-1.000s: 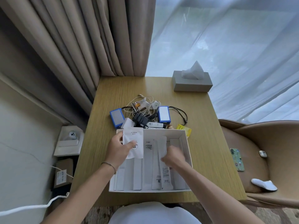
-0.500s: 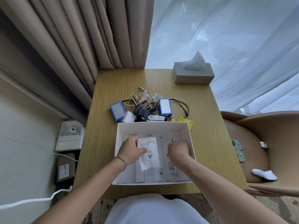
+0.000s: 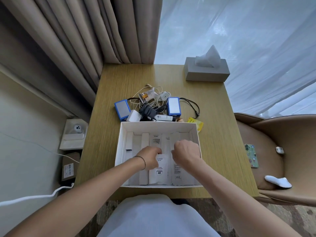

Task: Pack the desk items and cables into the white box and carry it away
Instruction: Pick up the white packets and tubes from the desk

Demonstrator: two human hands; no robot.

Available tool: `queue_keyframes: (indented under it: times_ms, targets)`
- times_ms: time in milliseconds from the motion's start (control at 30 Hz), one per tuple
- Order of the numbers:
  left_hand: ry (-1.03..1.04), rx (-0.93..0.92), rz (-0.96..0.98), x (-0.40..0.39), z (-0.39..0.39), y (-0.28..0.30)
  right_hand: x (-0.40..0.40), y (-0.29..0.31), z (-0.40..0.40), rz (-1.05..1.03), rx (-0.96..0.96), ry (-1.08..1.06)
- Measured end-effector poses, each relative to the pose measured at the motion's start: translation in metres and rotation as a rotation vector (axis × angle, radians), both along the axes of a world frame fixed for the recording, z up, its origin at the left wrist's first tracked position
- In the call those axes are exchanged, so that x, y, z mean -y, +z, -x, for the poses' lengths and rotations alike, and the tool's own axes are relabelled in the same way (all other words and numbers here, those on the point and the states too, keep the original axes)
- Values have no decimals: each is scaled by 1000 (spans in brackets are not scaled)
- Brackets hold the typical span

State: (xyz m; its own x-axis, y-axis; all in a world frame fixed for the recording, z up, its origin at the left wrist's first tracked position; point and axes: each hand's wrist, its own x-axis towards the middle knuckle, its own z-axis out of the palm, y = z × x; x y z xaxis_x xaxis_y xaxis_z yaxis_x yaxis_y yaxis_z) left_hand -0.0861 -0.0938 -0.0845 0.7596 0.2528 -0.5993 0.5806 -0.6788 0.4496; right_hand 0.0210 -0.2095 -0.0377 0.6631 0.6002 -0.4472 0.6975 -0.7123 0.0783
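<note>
The open white box [image 3: 121,142] sits at the near edge of the wooden desk [image 3: 217,137], lined with several flat white packets. My left hand [image 3: 150,156] is inside it, fingers closed on a white packet [image 3: 159,170] lying flat on the others. My right hand [image 3: 186,152] is beside it in the box, fingers curled over the packets; what it grips is hidden. Behind the box lies a pile: two blue-edged units [image 3: 121,109] [image 3: 173,106], a black adapter [image 3: 147,111], white chargers and tangled cables [image 3: 153,95], a white tube [image 3: 164,118], a yellow packet [image 3: 196,123].
A grey tissue box [image 3: 206,72] stands at the desk's far right corner. Curtains hang behind. A tan chair [image 3: 282,151] on the right holds a phone [image 3: 251,155], an earbud case and a white sock. Small boxes and a white cord lie on the floor at left.
My left hand brought the white packet from the box's far rim down into the box and laid it flat. My right hand stayed inside the box. The view shifted slightly.
</note>
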Motion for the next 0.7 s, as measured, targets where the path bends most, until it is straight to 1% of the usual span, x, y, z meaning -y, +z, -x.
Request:
queue_keyframes:
  times_ms: [133,333,400,500,600,700]
  targets:
    - [-97,-9,-77,7,-1,-11,9,20,-2,-207,-64,-89]
    - [-291,39,-318,7,-1,-10,19,46,-28,-488,-71,-226]
    - [-294,73,-371,8,-1,-8,20,54,-47,-554,-55,-283]
    - [-243,142,-417,8,-5,2,19,62,-81,-610,-54,-371]
    - [-127,247,-342,7,-11,20,16,56,-111,-600,-114,-414]
    - [21,261,-126,6,-20,41,9,32,-133,-565,-162,-419]
